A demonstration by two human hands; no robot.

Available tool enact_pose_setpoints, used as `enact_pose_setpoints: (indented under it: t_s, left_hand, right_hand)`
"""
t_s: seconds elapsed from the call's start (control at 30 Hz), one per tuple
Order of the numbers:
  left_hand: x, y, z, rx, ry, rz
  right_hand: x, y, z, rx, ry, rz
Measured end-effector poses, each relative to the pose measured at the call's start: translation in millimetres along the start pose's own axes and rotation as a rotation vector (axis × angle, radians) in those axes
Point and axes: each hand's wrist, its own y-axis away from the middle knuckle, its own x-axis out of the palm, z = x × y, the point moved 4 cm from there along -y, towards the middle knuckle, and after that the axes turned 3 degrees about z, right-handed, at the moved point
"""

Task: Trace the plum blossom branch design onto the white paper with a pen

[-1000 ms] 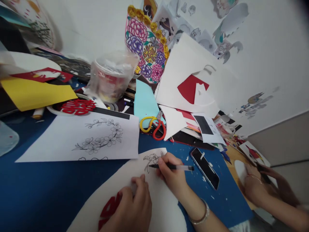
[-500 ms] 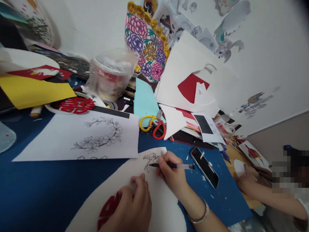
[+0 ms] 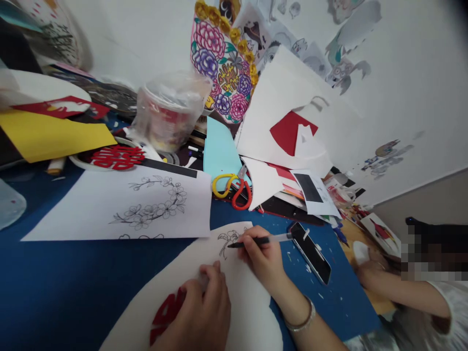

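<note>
Desk: blue surface (image 3: 66, 287) across the bottom of the frame, pale wall (image 3: 409, 83) behind it, craft clutter piled up between the two.
White sheet (image 3: 252, 302): bottom centre, curved edge on its left side. Looks like the main piece being worked on.
Flower sketch (image 3: 228, 238): small dark-line bloom with leaves and stems near the sheet's top edge. Step in hand is linework, I'd say.
Pen (image 3: 280, 237): tip down by the stems, barrel slanting off to the right. Can't tell if the tip actually touches or sits a hair above.
Right hand (image 3: 261, 253): fingers closed round the pen in a writing grip, bracelet (image 3: 309, 317) on the wrist.
Left hand (image 3: 204, 307): loosely open with bent fingers, resting on the sheet, not gripping anything I can see. Partly covers a red cutout (image 3: 168, 309).
Printed page (image 3: 84, 204): left of centre, flower branch in an open ring. Decent pattern to compare against imo.
Next stroke: would call for a light tip, a flat sheet and no palm dragging over fresh ink.
Scissors (image 3: 241, 195): centre, yellow and red handles, by the turquoise paper (image 3: 219, 146).
Phone (image 3: 310, 253): right of the pen, scraps on it.
Neighbour: another person's arm (image 3: 409, 292), lower right.
</note>
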Motion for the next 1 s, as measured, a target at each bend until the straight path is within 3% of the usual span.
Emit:
enact_pose_setpoints:
  t_s: [0.23, 1.0]
  left_hand:
    - [-2.1, -0.6, 1.8, -0.009, 0.001, 0.003]
    - [-2.8, -1.7, 0.9, 0.01, 0.004, -0.004]
  right_hand:
    - [2.8, -2.4, 1.8, -0.012, 0.103, 0.056]
    - [1.4, -3.4, 3.1, -0.03, 0.148, 0.051]
